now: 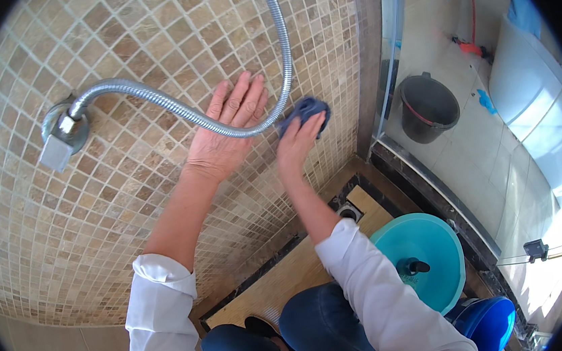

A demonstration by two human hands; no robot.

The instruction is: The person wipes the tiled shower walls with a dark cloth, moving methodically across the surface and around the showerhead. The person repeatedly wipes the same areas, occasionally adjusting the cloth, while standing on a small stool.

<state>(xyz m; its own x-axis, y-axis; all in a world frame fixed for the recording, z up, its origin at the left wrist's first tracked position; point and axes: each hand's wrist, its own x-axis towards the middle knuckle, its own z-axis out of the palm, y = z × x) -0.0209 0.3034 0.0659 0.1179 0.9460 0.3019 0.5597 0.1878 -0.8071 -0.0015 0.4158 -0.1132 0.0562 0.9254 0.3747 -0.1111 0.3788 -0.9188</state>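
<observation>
My left hand (227,123) lies flat against the mosaic-tiled wall (127,48), fingers stretched upward and close together. The looping metal shower hose (158,98) passes in front of it. To its right, my right hand (297,145) presses a dark blue cloth (308,110) to the tiles, its fingers bent over the cloth. From the wall fitting (64,132) at the left, the hose curves down past my left hand and up to the top edge.
A turquoise basin (429,236) with a dark object inside stands at my right knee, beside a blue bucket (488,321). Beyond the dark stone threshold (432,195) and glass panel is a black bucket (427,110). A floor drain (349,212) lies near the wall.
</observation>
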